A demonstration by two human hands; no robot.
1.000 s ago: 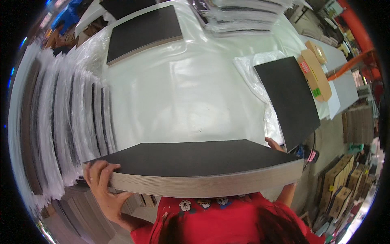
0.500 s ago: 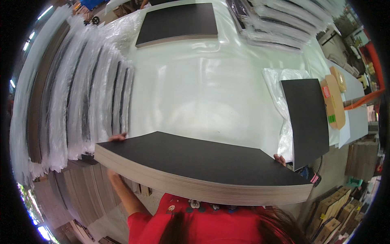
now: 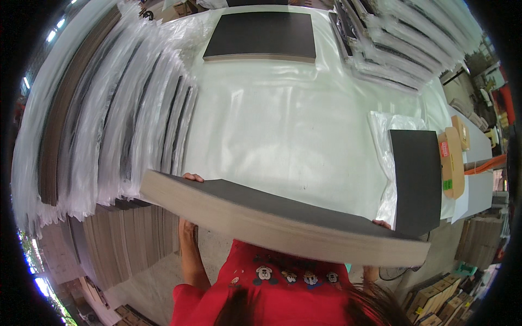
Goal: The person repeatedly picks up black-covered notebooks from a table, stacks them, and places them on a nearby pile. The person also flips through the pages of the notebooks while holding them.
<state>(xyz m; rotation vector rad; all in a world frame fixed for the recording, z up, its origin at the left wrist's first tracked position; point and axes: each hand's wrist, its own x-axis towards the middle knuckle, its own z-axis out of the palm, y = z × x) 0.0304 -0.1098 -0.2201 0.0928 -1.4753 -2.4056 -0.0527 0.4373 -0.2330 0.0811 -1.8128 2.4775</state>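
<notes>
Holding the stack (image 3: 283, 223) two-handed — L hand (image 3: 193, 177) w/ fingers over its far edge, R hand (image 3: 381, 224) gripping nr its R end, tho mostly hidden. Stack's btwn red shirt (image 3: 293, 304) & white table (image 3: 272, 136) — wrapped packs (image 3: 122, 119) at L.

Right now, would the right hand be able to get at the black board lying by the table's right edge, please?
Probably not: though close to the black board, the right hand is taken up holding the thick stack, which would likely need setting down first.
</notes>
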